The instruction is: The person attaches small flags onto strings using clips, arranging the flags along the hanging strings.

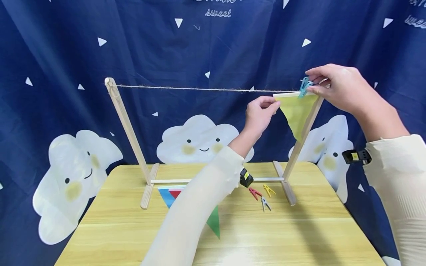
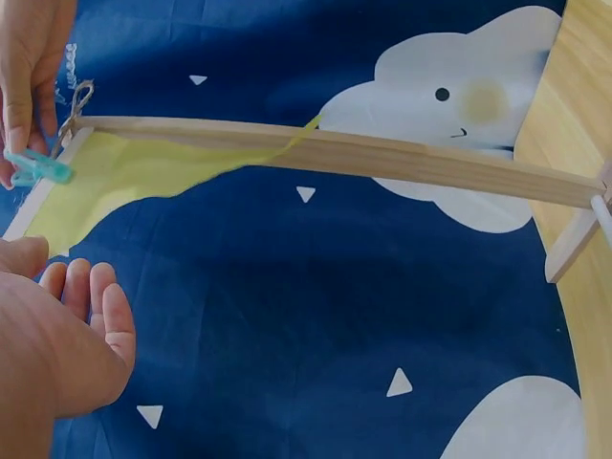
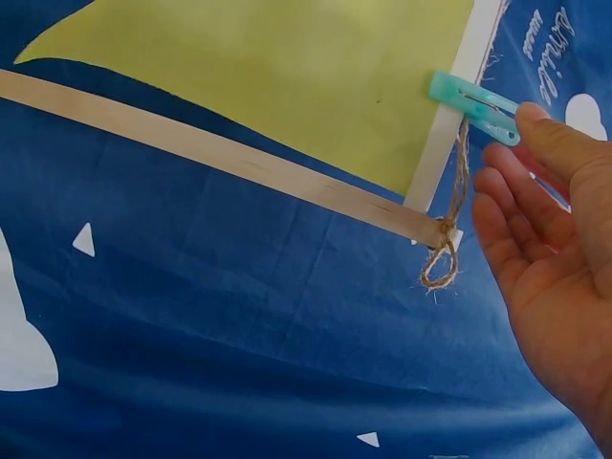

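Note:
A yellow triangular pennant (image 1: 297,112) with a white top band hangs at the right end of a twine line (image 1: 199,88), its tip pointing down. My left hand (image 1: 261,115) pinches the pennant's upper left corner between thumb and fingers. At the band's right part, my right hand (image 1: 342,87) pinches the handle end of a turquoise clothespin (image 1: 304,88). In the right wrist view the clothespin's (image 3: 473,107) nose lies over the white band and the twine. The twine is knotted in a loop (image 3: 440,268) at the post's top.
The wooden frame's left post (image 1: 128,129) and right post (image 1: 304,136) stand on feet on the wooden table (image 1: 253,236). Red (image 1: 255,193), yellow (image 1: 269,190) and grey (image 1: 265,203) clothespins lie near the right foot. Blue (image 1: 166,195) and green (image 1: 214,221) pennants lie partly under my left sleeve.

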Demonstrator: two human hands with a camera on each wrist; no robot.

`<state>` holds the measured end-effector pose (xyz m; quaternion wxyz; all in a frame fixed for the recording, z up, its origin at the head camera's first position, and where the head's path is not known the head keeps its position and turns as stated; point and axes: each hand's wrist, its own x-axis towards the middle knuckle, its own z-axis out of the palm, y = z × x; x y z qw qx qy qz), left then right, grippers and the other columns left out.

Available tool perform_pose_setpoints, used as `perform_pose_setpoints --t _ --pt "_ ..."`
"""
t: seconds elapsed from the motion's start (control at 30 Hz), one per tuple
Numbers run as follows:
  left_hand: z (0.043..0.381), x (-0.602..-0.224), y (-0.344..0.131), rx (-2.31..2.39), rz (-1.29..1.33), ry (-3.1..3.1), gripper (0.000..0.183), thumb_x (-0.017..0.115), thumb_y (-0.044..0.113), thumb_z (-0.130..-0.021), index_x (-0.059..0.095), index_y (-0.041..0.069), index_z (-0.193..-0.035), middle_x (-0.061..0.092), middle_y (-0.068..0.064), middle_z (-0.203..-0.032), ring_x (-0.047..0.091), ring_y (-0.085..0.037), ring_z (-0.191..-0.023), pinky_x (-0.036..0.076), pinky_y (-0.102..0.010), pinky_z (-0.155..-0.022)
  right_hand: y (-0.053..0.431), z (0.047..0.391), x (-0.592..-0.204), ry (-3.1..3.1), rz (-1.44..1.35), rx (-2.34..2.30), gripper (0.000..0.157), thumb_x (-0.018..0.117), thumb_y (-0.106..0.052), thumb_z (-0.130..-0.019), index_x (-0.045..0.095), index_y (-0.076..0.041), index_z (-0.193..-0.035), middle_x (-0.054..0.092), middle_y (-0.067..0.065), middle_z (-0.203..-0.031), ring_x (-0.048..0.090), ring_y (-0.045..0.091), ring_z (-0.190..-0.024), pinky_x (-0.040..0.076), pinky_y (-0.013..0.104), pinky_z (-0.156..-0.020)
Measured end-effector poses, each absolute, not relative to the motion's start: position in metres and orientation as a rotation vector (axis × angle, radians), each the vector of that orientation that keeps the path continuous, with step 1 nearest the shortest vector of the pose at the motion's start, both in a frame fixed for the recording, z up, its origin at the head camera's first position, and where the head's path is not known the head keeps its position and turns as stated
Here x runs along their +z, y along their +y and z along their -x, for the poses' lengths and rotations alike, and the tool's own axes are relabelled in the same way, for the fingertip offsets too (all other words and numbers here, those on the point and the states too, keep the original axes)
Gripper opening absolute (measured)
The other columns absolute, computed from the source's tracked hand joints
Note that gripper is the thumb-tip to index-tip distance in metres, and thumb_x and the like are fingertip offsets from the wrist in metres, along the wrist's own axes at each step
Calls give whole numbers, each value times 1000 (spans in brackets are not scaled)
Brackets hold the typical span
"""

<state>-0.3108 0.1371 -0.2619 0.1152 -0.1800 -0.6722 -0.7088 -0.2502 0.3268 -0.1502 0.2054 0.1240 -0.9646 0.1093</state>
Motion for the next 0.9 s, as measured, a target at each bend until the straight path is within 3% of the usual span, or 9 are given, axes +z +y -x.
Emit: perform_pose_setpoints --t 0.37,0.47,0.57,0.63,0.7,0.9 --pt "308 -266 108 -2114 605 -1877 16 76 14 -94 76 3 -105 75 -12 -92 74 -25 -82 56 -18 -68 327 239 -159 -2541 -387 331 46 66 -13 -102 55 2 -144 59 29 -135 59 46 -117 45 65 -103" --pt "306 -266 99 -2116 595 -1909 18 76 17 -95 76 4 -107 75 -10 -93 73 -18 -80 56 -18 -68 325 236 -166 -2490 -387 357 47 66 -12 -101 55 1 -145 58 28 -136 59 45 -118 45 63 -106" --pt "305 -267 92 -2103 592 -1953 19 76 19 -95 75 7 -109 75 -7 -95 72 -11 -80 57 -19 -71 323 232 -172 -2429 -387 368 48 68 -11 -100 55 -2 -146 59 25 -137 60 43 -119 43 36 -116" --pt "304 -267 87 -2090 598 -1971 19 75 20 -96 75 7 -111 75 -6 -96 72 -10 -81 58 -19 -73 322 230 -175 -2387 -388 375 49 70 -11 -99 56 -4 -146 60 24 -136 60 42 -118 36 15 -111" --pt "303 -268 83 -2093 603 -1957 19 75 19 -96 75 6 -111 75 -8 -97 72 -12 -82 58 -20 -73 322 227 -178 -2348 -388 387 49 71 -12 -98 57 -6 -145 61 22 -134 62 41 -117 26 1 -101" --pt "299 -270 74 -2069 615 -1970 20 75 18 -96 75 6 -112 75 -9 -100 74 -14 -86 59 -21 -76 321 220 -191 -2270 -390 439 48 71 -12 -98 60 -10 -144 63 18 -133 58 24 -113 31 -2 -99"
